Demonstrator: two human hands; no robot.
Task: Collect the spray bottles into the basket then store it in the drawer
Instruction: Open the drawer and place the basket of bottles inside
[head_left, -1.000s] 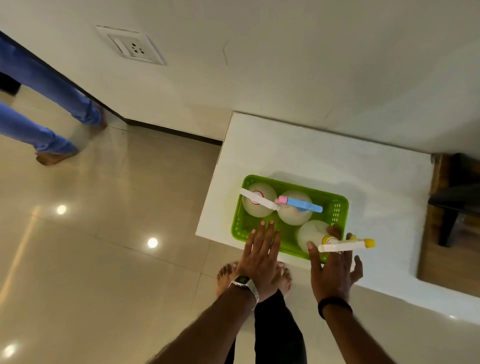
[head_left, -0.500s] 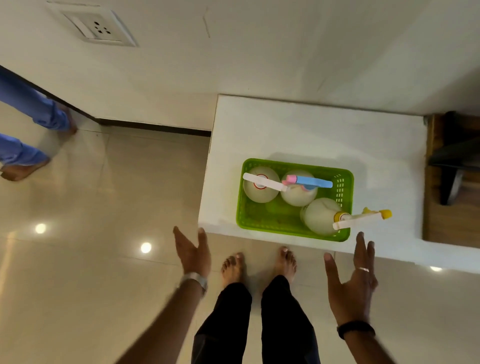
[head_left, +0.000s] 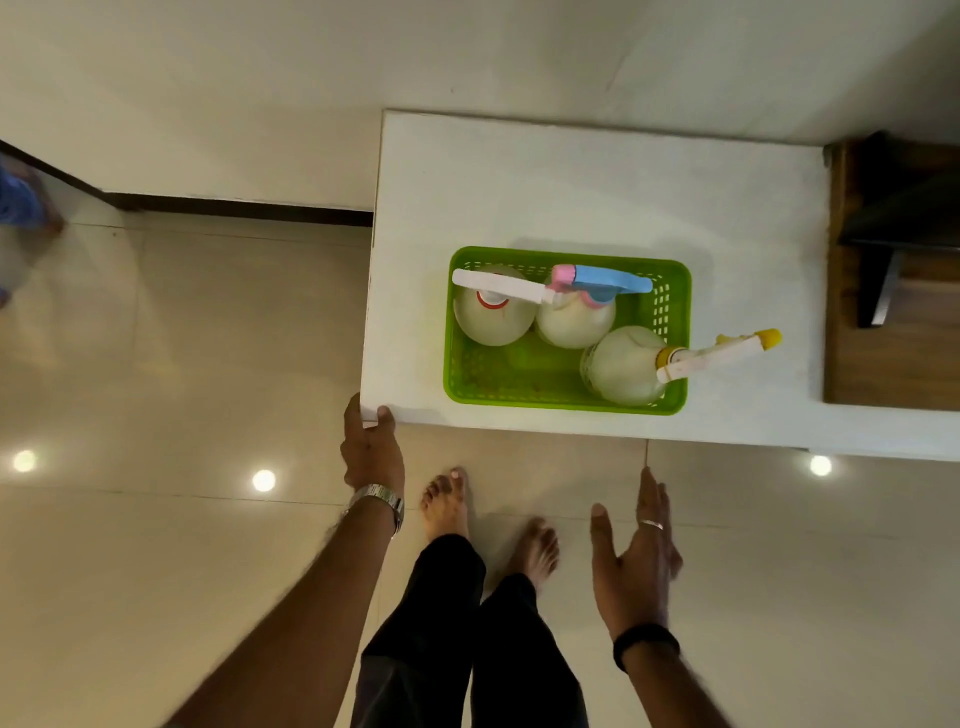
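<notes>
**Basket loaded, both hands off it**

Nearest the camera, the right hand (head_left: 636, 566) is hanging over the floor, its grip spread and holding nothing, just short of the desk (head_left: 597, 197) edge. The left hand (head_left: 370, 452) is pinching the desk's near corner, thumb on top and fingers curled around the side; the drawer itself is not in view, so whether that corner belongs to it I cannot tell.

Beyond both grips, and between them, the basket (head_left: 519, 389) is sitting on the desk close to its near edge. Three bottles are standing in it: the red-collar bottle (head_left: 493, 322) ahead of the left grip, the blue-trigger bottle (head_left: 574, 325) touching it, and the yellow-nozzle bottle (head_left: 623, 369) ahead of the right grip, its nozzle poking out past the basket's end wall.

Judging by looks, the basket is thin perforated plastic and likely flexing under load. The bottles seem tall, top-heavy and free to tip. Taking the two short end rims, one per hand, and lifting level looks safest, with the right grip going in under that protruding nozzle.
</notes>
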